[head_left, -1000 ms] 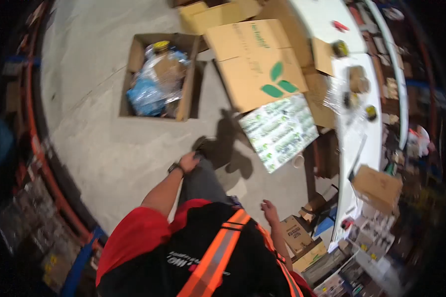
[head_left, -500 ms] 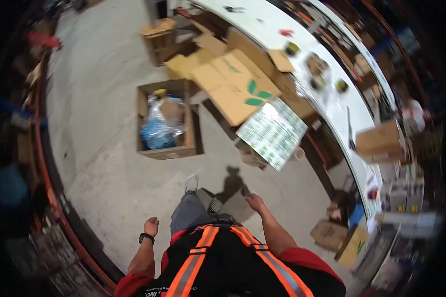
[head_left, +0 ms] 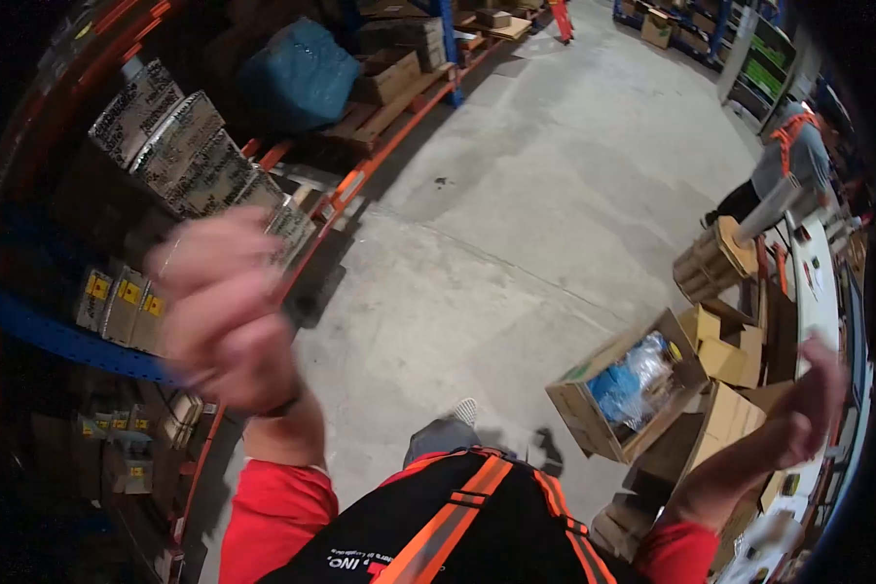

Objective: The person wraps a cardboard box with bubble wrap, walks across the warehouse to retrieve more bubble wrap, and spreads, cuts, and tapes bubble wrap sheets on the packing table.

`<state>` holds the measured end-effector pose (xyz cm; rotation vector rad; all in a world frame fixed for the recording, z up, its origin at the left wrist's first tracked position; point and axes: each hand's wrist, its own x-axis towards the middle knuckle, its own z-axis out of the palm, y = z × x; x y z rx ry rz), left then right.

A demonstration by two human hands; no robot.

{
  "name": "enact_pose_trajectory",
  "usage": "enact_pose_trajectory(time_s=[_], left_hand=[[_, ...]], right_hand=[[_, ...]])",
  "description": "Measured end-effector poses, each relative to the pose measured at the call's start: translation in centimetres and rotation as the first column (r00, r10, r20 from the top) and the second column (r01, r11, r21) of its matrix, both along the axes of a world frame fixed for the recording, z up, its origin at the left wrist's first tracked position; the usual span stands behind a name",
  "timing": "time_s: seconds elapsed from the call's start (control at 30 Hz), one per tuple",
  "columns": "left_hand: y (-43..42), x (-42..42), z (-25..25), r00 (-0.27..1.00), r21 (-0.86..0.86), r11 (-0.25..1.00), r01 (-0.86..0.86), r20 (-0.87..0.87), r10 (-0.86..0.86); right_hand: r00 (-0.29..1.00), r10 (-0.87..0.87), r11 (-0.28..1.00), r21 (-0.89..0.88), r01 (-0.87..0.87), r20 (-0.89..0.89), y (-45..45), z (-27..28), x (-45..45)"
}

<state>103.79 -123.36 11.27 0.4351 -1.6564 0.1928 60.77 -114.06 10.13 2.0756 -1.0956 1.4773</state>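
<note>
While blurred left fingers curl, right fingers extend

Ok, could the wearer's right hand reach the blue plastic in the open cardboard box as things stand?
Probably not without stooping: the cardboard box sits on the concrete floor, below the raised right hand. The open top leaves a way in, though clear plastic partly covers the blue plastic.

Black shirt: white letters "INC" legible on chest; smaller lettering near the strap too small to read. Stacked boxes: repeated dark print, illegible. Yellow labels on lower boxes: unreadable.
</note>
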Motion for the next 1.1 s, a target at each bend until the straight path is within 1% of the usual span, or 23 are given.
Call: enact_pose_trajectory(time_s=[0.03,0.07,0.13,0.23,0.33,0.4,0.53,0.57,0.63,0.7,0.73,0.8,0.87,0.93,1.0,1.07,1.1], left_hand=[[-0.8,3.7,3.2,0.991,-0.209,0.975,0.074,0.129,-0.048],[-0.9,5.5,5.6,0.978,-0.306,0.944,0.120,0.200,-0.060],[-0.9,6.4,8.9,0.937,-0.356,0.907,0.227,0.333,-0.104],[-2.4,5.1,10.4,0.890,-0.291,0.913,0.287,0.434,-0.142],[-6.7,3.9,10.8,0.877,-0.216,0.931,0.295,0.449,-0.173],[-10.3,3.0,11.1,0.874,-0.213,0.937,0.277,0.462,-0.152],[-17.3,1.2,10.7,0.899,-0.269,0.940,0.210,0.430,-0.078],[-18.7,0.8,10.6,0.905,-0.275,0.942,0.192,0.420,-0.062],[-24.4,0.8,10.6,0.936,-0.193,0.970,0.145,0.346,-0.071],[-27.8,0.1,11.3,0.924,-0.166,0.979,0.122,0.378,-0.051],[-29.7,0.1,11.7,0.929,-0.155,0.982,0.111,0.368,-0.047],[-32.9,0.5,12.1,0.930,-0.139,0.985,0.103,0.366,-0.045],[-35.7,1.1,12.2,0.936,-0.127,0.988,0.092,0.350,-0.042],[-38.7,2.3,11.3,0.937,-0.103,0.992,0.074,0.347,-0.034],[-41.8,4.4,10.6,0.949,-0.059,0.997,0.044,0.316,-0.023],[-45.6,7.5,10.1,0.957,-0.025,0.999,0.029,0.288,-0.020],[-47.6,9.2,9.9,0.956,-0.023,0.999,0.037,0.291,-0.029]], right_hand=[[0.989,0.022,0.969,-0.242,-0.058,-0.145,-3.8,4.4,3.6],[0.963,0.061,0.914,-0.373,-0.159,-0.261,-6.4,7.4,6.3],[0.911,0.152,0.848,-0.422,-0.320,-0.384,-10.4,9.6,9.8],[0.845,0.256,0.774,-0.425,-0.470,-0.469,-16.4,10.8,12.7],[0.817,0.305,0.746,-0.410,-0.524,-0.489,-22.6,11.2,13.3],[0.811,0.319,0.716,-0.436,-0.545,-0.490,-27.3,11.1,12.8],[0.778,0.311,0.626,-0.498,-0.600,-0.546,-36.5,10.6,11.1],[0.766,0.345,0.602,-0.498,-0.624,-0.543,-38.7,10.1,10.4],[0.729,0.447,0.625,-0.401,-0.669,-0.519,-46.1,10.6,10.8],[0.708,0.520,0.573,-0.418,-0.704,-0.478,-51.2,10.6,11.2],[0.681,0.546,0.547,-0.408,-0.731,-0.488,-53.8,11.4,11.9],[0.648,0.587,0.500,-0.412,-0.762,-0.485,-57.6,12.3,13.4],[0.586,0.631,0.434,-0.395,-0.810,-0.508,-61.8,13.0,15.8],[0.519,0.688,0.353,-0.391,-0.850,-0.507,-66.1,12.0,18.6],[0.458,0.747,0.301,-0.369,-0.879,-0.483,-70.8,10.9,22.6],[0.411,0.793,0.267,-0.351,-0.898,-0.449,-75.5,9.8,26.9],[0.412,0.799,0.269,-0.353,-0.896,-0.439,-77.7,9.4,28.8]])
